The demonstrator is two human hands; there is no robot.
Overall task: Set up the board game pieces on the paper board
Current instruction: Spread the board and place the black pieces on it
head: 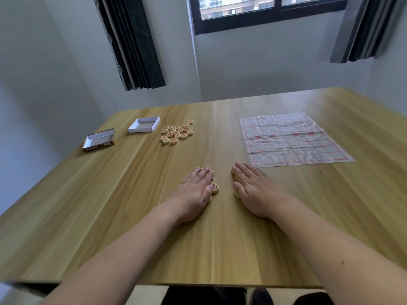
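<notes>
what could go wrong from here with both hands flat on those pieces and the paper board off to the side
1. The left hand and right hand only press flat on the black-marked pieces; sliding them could scatter or flip some.
2. The paper board looks creased and light, so pieces pushed against its edge may shift or buckle it.
3. The red-marked pieces lie far from the board, near the two open box halves, and could be overlooked.

Wooden table (110,216); window (273,12); curtains (134,45)
</notes>
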